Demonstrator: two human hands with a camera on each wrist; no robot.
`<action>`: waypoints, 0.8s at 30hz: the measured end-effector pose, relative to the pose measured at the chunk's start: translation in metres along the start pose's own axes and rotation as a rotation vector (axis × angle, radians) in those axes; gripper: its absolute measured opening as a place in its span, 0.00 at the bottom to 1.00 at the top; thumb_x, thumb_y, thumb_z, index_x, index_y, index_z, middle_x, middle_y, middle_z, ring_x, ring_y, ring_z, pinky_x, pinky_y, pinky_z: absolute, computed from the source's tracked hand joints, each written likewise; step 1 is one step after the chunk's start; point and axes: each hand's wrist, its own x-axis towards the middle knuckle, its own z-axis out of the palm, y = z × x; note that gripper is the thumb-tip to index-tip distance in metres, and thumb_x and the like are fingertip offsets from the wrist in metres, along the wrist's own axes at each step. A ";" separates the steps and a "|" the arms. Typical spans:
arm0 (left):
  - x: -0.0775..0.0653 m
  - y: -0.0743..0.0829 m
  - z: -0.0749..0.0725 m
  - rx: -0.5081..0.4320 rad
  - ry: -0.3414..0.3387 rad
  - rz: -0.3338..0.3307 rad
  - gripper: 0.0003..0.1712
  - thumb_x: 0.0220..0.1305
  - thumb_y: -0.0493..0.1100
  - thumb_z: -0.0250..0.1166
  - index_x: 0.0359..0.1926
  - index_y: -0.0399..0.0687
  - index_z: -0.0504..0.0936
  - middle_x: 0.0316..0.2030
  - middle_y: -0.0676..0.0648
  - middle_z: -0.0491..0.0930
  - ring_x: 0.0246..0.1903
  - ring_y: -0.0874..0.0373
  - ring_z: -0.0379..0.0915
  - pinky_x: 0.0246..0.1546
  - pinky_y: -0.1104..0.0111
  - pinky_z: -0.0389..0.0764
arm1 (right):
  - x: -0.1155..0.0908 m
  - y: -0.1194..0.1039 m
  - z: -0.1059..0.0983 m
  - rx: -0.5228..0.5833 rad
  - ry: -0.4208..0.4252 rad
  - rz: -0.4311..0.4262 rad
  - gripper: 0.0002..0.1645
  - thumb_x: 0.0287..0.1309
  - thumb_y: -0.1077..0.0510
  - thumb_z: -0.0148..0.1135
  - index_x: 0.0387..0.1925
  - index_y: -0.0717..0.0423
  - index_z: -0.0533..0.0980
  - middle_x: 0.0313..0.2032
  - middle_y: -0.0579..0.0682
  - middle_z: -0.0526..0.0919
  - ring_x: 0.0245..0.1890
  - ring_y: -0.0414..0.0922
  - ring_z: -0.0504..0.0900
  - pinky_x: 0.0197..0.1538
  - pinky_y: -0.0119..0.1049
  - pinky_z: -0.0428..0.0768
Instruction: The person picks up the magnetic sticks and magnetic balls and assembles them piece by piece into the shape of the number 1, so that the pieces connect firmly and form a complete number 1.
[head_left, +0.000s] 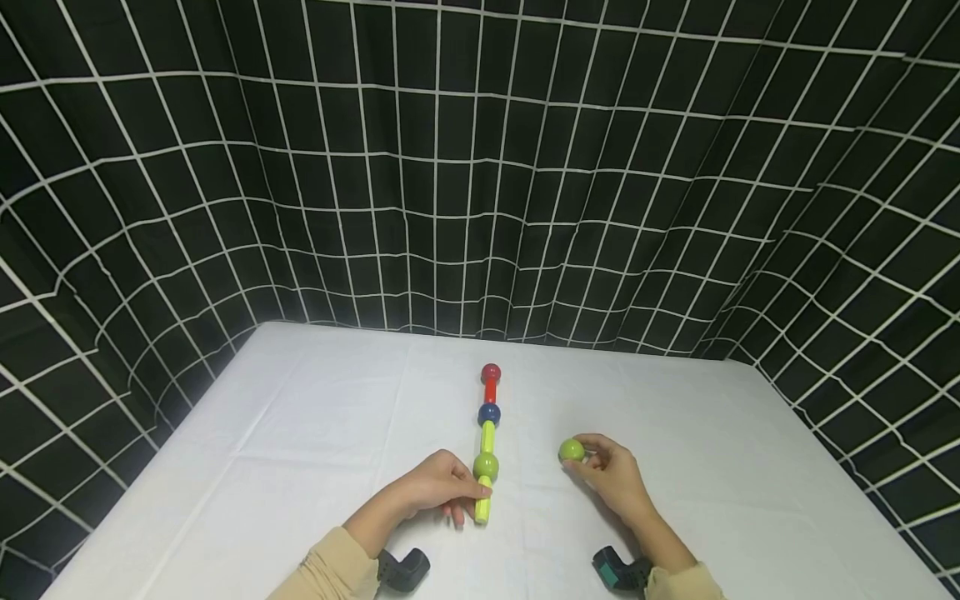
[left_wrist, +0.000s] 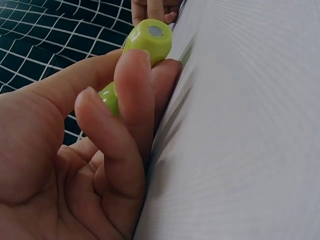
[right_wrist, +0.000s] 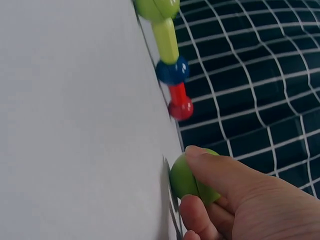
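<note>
A line of toy pieces runs up the table: a red ball (head_left: 491, 372), a red rod (head_left: 491, 392), a blue ball (head_left: 489, 414), a yellow-green rod (head_left: 487, 437), a green ball (head_left: 486, 465) and a nearer yellow-green rod (head_left: 482, 510). My left hand (head_left: 438, 485) pinches that nearer rod between thumb and fingers; its flat end shows a grey metal disc in the left wrist view. Right of the line, my right hand (head_left: 613, 477) holds a second green ball (head_left: 571, 451) by thumb and fingertips, low over the cloth.
A white cloth covers the table (head_left: 337, 400), with faint creases. Dark curtains (head_left: 480, 167) with a white grid stand around its back and sides. Black devices sit at the left wrist (head_left: 405, 570) and right wrist (head_left: 618, 570).
</note>
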 end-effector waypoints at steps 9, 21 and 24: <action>-0.001 0.001 -0.001 -0.009 -0.006 0.003 0.15 0.54 0.45 0.67 0.25 0.35 0.84 0.17 0.44 0.82 0.10 0.66 0.71 0.11 0.79 0.65 | -0.015 -0.007 0.013 0.040 -0.060 -0.032 0.25 0.41 0.61 0.73 0.45 0.59 0.77 0.21 0.48 0.75 0.18 0.36 0.69 0.21 0.25 0.69; 0.000 0.001 0.000 -0.004 -0.003 0.005 0.15 0.54 0.46 0.67 0.24 0.36 0.83 0.15 0.47 0.81 0.09 0.67 0.69 0.10 0.80 0.64 | -0.036 -0.020 0.024 0.070 -0.131 -0.069 0.25 0.38 0.60 0.74 0.43 0.59 0.78 0.23 0.48 0.76 0.18 0.35 0.70 0.22 0.25 0.71; 0.000 0.001 0.000 0.004 0.011 0.004 0.15 0.54 0.46 0.67 0.24 0.36 0.83 0.14 0.48 0.80 0.09 0.67 0.69 0.10 0.79 0.64 | -0.041 -0.023 0.025 0.080 -0.161 -0.097 0.25 0.38 0.60 0.74 0.43 0.60 0.77 0.23 0.48 0.76 0.19 0.34 0.70 0.22 0.25 0.71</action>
